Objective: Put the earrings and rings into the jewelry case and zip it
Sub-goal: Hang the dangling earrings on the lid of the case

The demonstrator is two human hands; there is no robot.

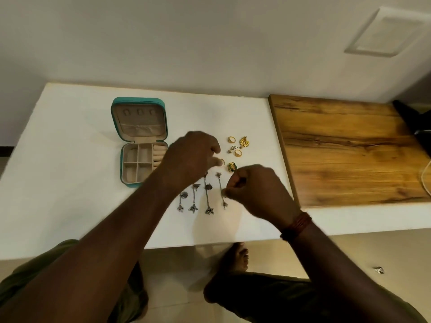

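Observation:
The teal jewelry case (140, 142) lies open on the white table (70, 159), its beige compartments showing nothing inside. Right of it lie two gold rings (231, 139), a small triangular piece (231, 149), two gold earrings (244, 142) and several long silver dangling earrings (207, 197). My left hand (191, 157) hovers over the jewelry, its fingertips pinched on a gold ring (221, 162). My right hand (254, 192) is curled, its fingertips pinching the rightmost silver earring (221, 190) near the middle of its chain. A green and gold earring (232, 166) sits between the hands.
A wooden board (345, 148) lies on the table to the right. A dark object (417, 127) and a pale cord (425, 178) sit at the far right edge. A wall stands behind the table. My legs and a bare foot (238, 255) are below the front edge.

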